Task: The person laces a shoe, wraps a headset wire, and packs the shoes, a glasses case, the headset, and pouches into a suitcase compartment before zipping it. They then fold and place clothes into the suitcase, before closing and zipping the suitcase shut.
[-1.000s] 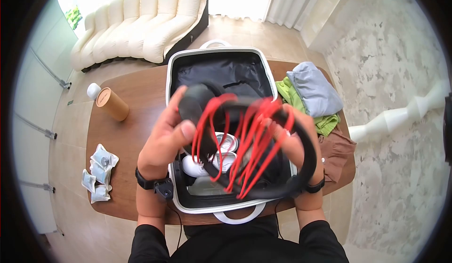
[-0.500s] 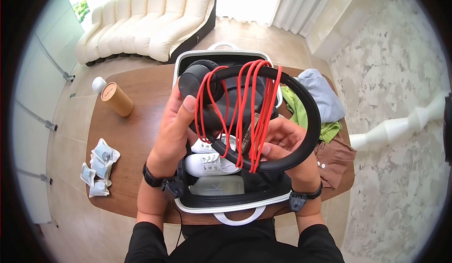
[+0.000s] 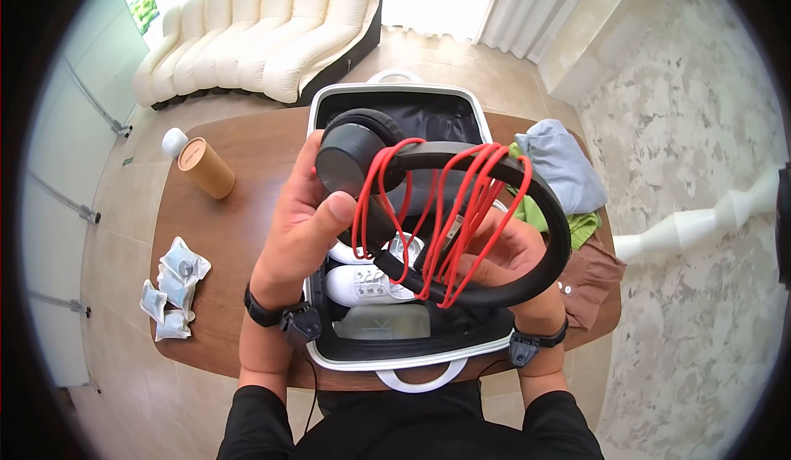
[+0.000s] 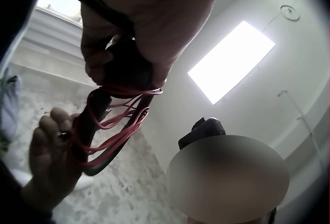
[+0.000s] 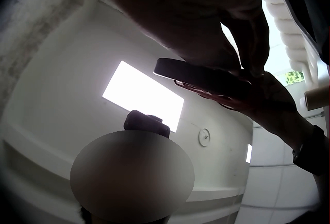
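Black headphones [image 3: 348,157] are held up over an open suitcase [image 3: 387,364], with a red cable [image 3: 526,176] looped several times around the headband. My left hand [image 3: 290,242] grips one ear cup, thumb on its near side. Behind the loops, my right hand [image 3: 515,250] has thumb and fingertips pinched together at the cable; the headband passes across that hand. In the left wrist view, the right hand's curled fingers [image 4: 50,126] sit beside the wound cable. Beneath, the suitcase holds white lace-up shoes [image 3: 358,285] and a translucent grey case [image 3: 381,323], partly hidden by the headphones.
On the wooden table [image 3: 247,254], a brown cylinder [image 3: 208,169] and a white rounded object [image 3: 174,141] stand at the far left. Several small clear packets [image 3: 177,287] lie nearer. To the right are folded clothes [image 3: 560,172], grey, green and brown. A cream sofa [image 3: 255,40] stands beyond.
The headphones, swinging and blurred a second ago, are now steadier and tilted differently. My right hand has shifted from the headband to the cable behind it. The left hand keeps its grip.
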The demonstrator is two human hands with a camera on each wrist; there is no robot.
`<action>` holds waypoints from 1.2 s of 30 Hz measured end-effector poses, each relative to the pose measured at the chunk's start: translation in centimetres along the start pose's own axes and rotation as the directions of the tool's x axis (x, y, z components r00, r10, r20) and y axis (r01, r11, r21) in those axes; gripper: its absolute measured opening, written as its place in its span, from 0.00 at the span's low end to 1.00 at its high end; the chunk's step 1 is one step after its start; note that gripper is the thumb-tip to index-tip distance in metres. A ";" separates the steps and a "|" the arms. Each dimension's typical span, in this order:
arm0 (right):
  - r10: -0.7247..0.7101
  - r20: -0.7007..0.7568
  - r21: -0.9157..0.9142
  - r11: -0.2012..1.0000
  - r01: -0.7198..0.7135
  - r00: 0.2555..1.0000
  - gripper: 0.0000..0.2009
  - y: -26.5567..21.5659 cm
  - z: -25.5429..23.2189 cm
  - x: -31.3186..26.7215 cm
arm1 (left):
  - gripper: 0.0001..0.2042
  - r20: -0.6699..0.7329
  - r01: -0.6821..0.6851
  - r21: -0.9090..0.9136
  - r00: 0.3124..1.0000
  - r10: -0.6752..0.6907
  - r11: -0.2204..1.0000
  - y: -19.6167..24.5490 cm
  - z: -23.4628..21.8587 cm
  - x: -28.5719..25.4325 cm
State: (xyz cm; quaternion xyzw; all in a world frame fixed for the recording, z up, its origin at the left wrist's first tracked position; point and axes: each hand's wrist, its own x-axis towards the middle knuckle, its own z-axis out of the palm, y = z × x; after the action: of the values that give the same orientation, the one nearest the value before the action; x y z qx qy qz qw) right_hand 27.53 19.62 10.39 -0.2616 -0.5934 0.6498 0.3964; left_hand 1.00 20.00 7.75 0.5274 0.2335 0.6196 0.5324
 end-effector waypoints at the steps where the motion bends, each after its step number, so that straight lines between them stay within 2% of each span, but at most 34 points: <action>1: 0.026 -0.044 0.036 0.999 -0.025 0.999 0.11 -0.1 0.1 0.0 | 0.36 0.021 0.015 0.002 1.000 -0.015 1.000 0.0 -0.1 0.0; 2: 0.053 -0.088 0.072 0.996 -0.047 0.995 0.12 -0.2 0.2 0.0 | 0.36 0.020 0.015 0.001 1.000 -0.015 1.000 -0.1 -0.1 0.0; 4: 0.063 -0.085 0.045 0.997 -0.060 0.994 0.12 -0.4 -0.1 -0.1 | 0.40 0.008 -0.027 0.147 1.000 0.026 0.989 -0.2 0.1 0.1; 5: 0.073 -0.084 0.018 0.997 -0.071 0.994 0.12 -0.4 -0.2 -0.1 | 0.40 0.007 -0.027 0.147 1.000 0.026 0.989 -0.2 0.0 0.1; 7: 0.093 -0.085 0.012 0.996 -0.092 0.992 0.13 -0.7 -0.2 0.0 | 0.35 0.041 -0.004 -0.010 0.999 0.004 1.000 -0.1 0.0 0.1; 9: 0.114 -0.085 0.005 0.993 -0.114 0.990 0.13 -0.8 -0.2 0.0 | 0.35 0.030 -0.005 -0.010 1.000 0.006 1.000 0.0 0.1 0.1; 11: 0.147 -0.069 0.111 0.984 -0.139 0.987 0.16 -0.7 -0.3 -0.1 | 0.34 0.018 -0.007 -0.009 1.000 0.007 1.000 0.2 0.1 0.2; 13: 0.160 -0.067 0.168 0.975 -0.147 0.985 0.17 -0.7 0.2 0.1 | 0.33 0.100 0.028 0.003 0.995 -0.029 1.000 0.4 -0.2 0.3; 15: 0.171 -0.064 0.226 0.962 -0.153 0.983 0.18 -0.6 0.1 0.1 | 0.32 0.105 0.036 0.005 0.994 -0.036 0.999 0.6 0.2 0.2; 17: 0.101 0.007 0.071 0.992 -0.101 0.995 0.15 0.0 -0.7 0.1 | 0.31 0.112 0.045 0.008 0.993 -0.045 0.999 0.7 0.3 0.3; 18: 0.100 0.006 0.071 0.992 -0.100 0.995 0.15 0.5 -1.2 0.1 | 0.31 0.111 0.030 0.018 0.993 -0.032 0.999 0.6 0.3 0.3; 20: -0.121 0.092 -0.079 0.989 0.128 0.988 0.15 1.0 -1.8 0.4 | 0.31 0.112 0.014 0.029 0.994 -0.017 0.999 0.5 0.2 0.4; 21: -0.121 0.092 -0.079 0.989 0.129 0.988 0.15 1.1 -1.8 0.3 | 0.31 0.096 0.008 0.030 0.995 -0.011 1.000 0.4 0.2 0.3; 23: -0.009 -0.055 0.007 1.000 0.009 0.998 0.14 0.4 -1.0 0.2 | 0.31 0.081 0.001 0.031 0.997 -0.003 1.000 0.3 0.0 0.3; 24: -0.009 -0.055 0.007 1.000 0.009 0.998 0.14 0.0 -0.8 0.2 | 0.32 0.102 0.005 0.022 0.995 -0.007 1.000 0.3 -0.3 0.4; 26: 0.103 -0.078 0.017 0.995 -0.102 0.992 0.12 -0.7 -0.5 0.2 | 0.32 0.123 0.009 0.014 0.992 -0.011 1.000 0.2 -0.5 0.4; 31: 0.105 -0.024 0.054 0.993 -0.104 0.994 0.12 -0.4 -0.4 0.3 | 0.37 0.057 -0.006 -0.021 0.998 0.008 1.000 -1.0 -0.8 -0.2; 36: 0.105 0.026 0.128 0.986 -0.107 0.994 0.11 0.1 -0.6 0.6 | 0.40 0.095 0.065 -0.045 0.994 -0.061 0.997 -1.0 -1.5 0.0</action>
State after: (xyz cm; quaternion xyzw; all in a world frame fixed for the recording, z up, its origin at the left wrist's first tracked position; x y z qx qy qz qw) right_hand 27.68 20.42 10.31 -0.2602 -0.5392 0.7096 0.3715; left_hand 0.09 20.69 6.35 0.5354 0.2100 0.5825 0.5745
